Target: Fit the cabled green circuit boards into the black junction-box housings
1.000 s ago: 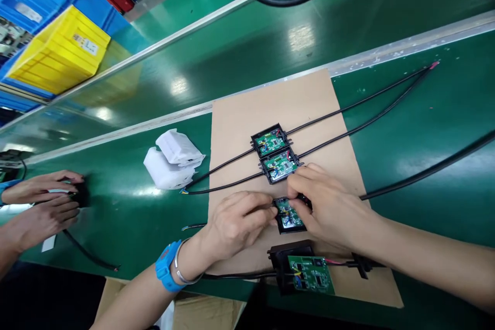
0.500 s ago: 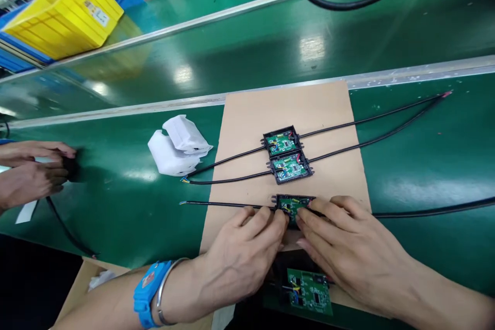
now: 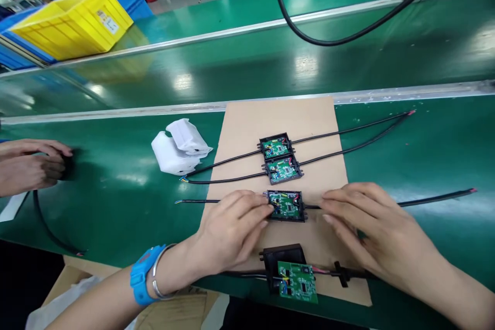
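A black plastic housing with a green circuit board inside (image 3: pixel 286 205) lies on a cardboard sheet (image 3: pixel 278 111). My left hand (image 3: pixel 235 224) grips its left end between thumb and fingers, covering part of the left cable. To the right, my right hand (image 3: pixel 371 221) is closed around the black cable (image 3: pixel 436 199) that leaves the housing, just clear of its edge. Two similar housings with boards (image 3: pixel 282 169) lie side by side beyond. Closer to me, a loose green board (image 3: pixel 297 282), wired to cables, leans over an empty black housing (image 3: pixel 286 255).
White wrapped bundles (image 3: pixel 180 147) lie left of the cardboard. A co-worker's hands (image 3: pixel 34 165) hold a dark part at far left. A yellow crate (image 3: pixel 77 23) stands at the back left, and a thick black cable (image 3: pixel 332 41) loops overhead. An open carton (image 3: pixel 174 309) sits below the bench edge.
My right hand has moved off the housing to the right, onto its cable. My left hand remains at the left end. The housing shows more fully, and the view has shifted slightly.
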A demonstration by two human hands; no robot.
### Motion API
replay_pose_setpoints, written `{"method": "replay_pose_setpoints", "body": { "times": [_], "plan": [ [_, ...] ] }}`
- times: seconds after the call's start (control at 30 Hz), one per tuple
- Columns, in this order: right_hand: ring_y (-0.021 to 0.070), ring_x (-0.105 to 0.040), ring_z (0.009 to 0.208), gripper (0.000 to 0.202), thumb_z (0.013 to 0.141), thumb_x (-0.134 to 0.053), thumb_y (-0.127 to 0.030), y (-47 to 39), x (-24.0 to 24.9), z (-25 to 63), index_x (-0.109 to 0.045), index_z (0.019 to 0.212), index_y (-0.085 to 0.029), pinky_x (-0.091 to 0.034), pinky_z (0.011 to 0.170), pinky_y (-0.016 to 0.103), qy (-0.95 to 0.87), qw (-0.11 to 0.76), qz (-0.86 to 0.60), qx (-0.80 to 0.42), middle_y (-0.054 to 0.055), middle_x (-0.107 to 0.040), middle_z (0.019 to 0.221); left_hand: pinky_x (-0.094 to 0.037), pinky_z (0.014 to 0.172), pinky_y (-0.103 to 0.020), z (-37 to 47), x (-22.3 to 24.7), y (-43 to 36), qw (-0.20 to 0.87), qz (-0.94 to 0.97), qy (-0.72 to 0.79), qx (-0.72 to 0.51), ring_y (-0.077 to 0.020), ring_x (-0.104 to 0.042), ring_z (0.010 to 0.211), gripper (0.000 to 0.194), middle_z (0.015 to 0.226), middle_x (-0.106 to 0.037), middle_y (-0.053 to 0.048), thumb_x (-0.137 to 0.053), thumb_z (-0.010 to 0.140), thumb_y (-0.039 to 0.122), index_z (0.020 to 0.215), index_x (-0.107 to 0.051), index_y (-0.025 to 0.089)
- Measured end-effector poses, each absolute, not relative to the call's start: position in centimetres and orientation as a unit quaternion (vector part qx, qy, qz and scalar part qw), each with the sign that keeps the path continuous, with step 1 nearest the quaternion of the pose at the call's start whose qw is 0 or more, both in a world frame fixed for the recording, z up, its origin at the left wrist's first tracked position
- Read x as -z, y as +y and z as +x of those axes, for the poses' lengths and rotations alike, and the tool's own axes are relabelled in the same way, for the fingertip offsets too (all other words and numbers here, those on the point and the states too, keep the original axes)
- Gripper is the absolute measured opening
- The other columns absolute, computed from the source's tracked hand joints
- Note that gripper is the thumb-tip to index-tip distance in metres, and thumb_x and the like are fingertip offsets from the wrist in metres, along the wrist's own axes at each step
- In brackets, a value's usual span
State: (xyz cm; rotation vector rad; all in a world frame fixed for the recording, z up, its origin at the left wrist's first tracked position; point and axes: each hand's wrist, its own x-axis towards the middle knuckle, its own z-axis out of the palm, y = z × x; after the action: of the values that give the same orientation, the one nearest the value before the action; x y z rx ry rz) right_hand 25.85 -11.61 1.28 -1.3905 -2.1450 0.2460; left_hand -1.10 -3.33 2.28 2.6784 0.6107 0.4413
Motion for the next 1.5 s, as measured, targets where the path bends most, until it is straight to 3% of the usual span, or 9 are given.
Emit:
{"method": "replay_pose_setpoints", "body": {
  "times": [0.27, 0.63, 0.9, 1.0, 1.1, 1.17, 1.23, 1.33, 1.5],
  "plan": [
    [0.0202, -0.051, 0.091, 0.018, 0.090, -0.057, -0.014, -10.9, 1.0, 25.2, -0.061, 0.107, -0.018, -0.040, 0.078, 0.038, -0.815, 0.233, -0.519, -0.111, 0.004, -0.065, 0.096, -0.039, 0.096, -0.040, 1.9, -1.6, -4.6, 0.107, 0.977, 0.184, -0.021, -0.0242, -0.045, 0.116, 0.047, 0.134, -0.052, -0.006, -0.040, 0.096, 0.027, 0.141, -0.040, 0.012],
    [0.0270, -0.049, 0.091, 0.028, 0.094, -0.038, -0.010, -10.3, 1.2, 25.5, -0.059, 0.110, -0.001, -0.041, 0.077, 0.044, -0.892, 0.210, -0.399, -0.024, 0.015, -0.063, 0.092, -0.040, 0.090, -0.041, 2.4, -1.6, -4.5, 0.115, 0.980, 0.155, 0.040, -0.0270, -0.043, 0.113, 0.053, 0.141, -0.044, -0.011, -0.043, 0.089, 0.020, 0.139, -0.040, 0.004],
    [0.0231, -0.052, 0.097, 0.029, 0.090, -0.051, -0.008, -11.6, 0.1, 25.8, -0.058, 0.118, -0.013, -0.041, 0.080, 0.041, -0.859, 0.222, -0.460, -0.038, 0.010, -0.065, 0.108, -0.037, 0.101, -0.044, 0.8, -2.9, -3.2, 0.190, 0.964, 0.180, -0.040, -0.0251, -0.042, 0.123, 0.048, 0.140, -0.046, -0.009, -0.043, 0.093, 0.022, 0.140, -0.039, 0.013],
    [0.0230, -0.053, 0.095, 0.028, 0.085, -0.062, -0.020, -13.9, -1.7, 24.5, -0.060, 0.113, -0.015, -0.043, 0.081, 0.040, -0.836, 0.244, -0.481, -0.099, 0.009, -0.064, 0.107, -0.040, 0.101, -0.039, -1.3, -4.4, -4.0, 0.254, 0.934, 0.220, -0.121, -0.0224, -0.045, 0.121, 0.044, 0.132, -0.050, -0.012, -0.049, 0.089, 0.021, 0.133, -0.045, 0.014],
    [0.0239, -0.055, 0.094, 0.042, 0.079, -0.068, -0.035, -15.9, -1.9, 22.8, -0.058, 0.116, -0.018, -0.047, 0.082, 0.040, -0.820, 0.213, -0.496, -0.191, 0.008, -0.062, 0.104, -0.047, 0.094, -0.037, -2.7, -4.6, -6.2, 0.325, 0.907, 0.255, -0.080, -0.0226, -0.052, 0.109, 0.054, 0.119, -0.055, -0.010, -0.065, 0.081, 0.045, 0.124, -0.051, 0.016],
    [0.0234, -0.056, 0.095, 0.041, 0.083, -0.063, -0.032, -16.3, -1.1, 22.2, -0.054, 0.122, -0.019, -0.048, 0.084, 0.041, -0.814, 0.196, -0.507, -0.205, 0.008, -0.062, 0.105, -0.049, 0.093, -0.041, -2.7, -3.7, -7.5, 0.331, 0.903, 0.271, -0.041, -0.0248, -0.053, 0.106, 0.072, 0.117, -0.057, -0.009, -0.070, 0.072, 0.059, 0.126, -0.049, 0.017],
    [0.0223, -0.057, 0.095, 0.037, 0.089, -0.055, -0.025, -16.2, -0.2, 22.2, -0.050, 0.125, -0.017, -0.049, 0.084, 0.040, -0.809, 0.195, -0.518, -0.196, 0.009, -0.061, 0.104, -0.048, 0.095, -0.042, -2.3, -2.4, -8.2, 0.313, 0.908, 0.277, -0.041, -0.0251, -0.052, 0.108, 0.068, 0.119, -0.057, -0.009, -0.068, 0.077, 0.053, 0.130, -0.045, 0.016],
    [0.0192, -0.059, 0.093, 0.036, 0.093, -0.050, -0.024, -15.6, 0.2, 22.9, -0.045, 0.128, -0.018, -0.052, 0.080, 0.033, -0.790, 0.212, -0.539, -0.202, 0.009, -0.060, 0.103, -0.046, 0.100, -0.041, -1.8, -1.0, -8.0, 0.297, 0.909, 0.282, -0.080, -0.0224, -0.049, 0.113, 0.051, 0.125, -0.054, -0.010, -0.057, 0.090, 0.029, 0.136, -0.039, 0.016],
    [0.0115, -0.060, 0.084, 0.030, 0.094, -0.047, -0.019, -15.0, -2.2, 23.4, -0.046, 0.124, -0.024, -0.051, 0.072, 0.022, -0.750, 0.257, -0.535, -0.293, 0.004, -0.059, 0.100, -0.050, 0.093, -0.035, -1.6, -2.1, -7.4, 0.367, 0.871, 0.301, -0.127, -0.0179, -0.054, 0.106, 0.042, 0.116, -0.056, -0.007, -0.044, 0.093, 0.015, 0.134, -0.042, 0.022]
  ]
}}
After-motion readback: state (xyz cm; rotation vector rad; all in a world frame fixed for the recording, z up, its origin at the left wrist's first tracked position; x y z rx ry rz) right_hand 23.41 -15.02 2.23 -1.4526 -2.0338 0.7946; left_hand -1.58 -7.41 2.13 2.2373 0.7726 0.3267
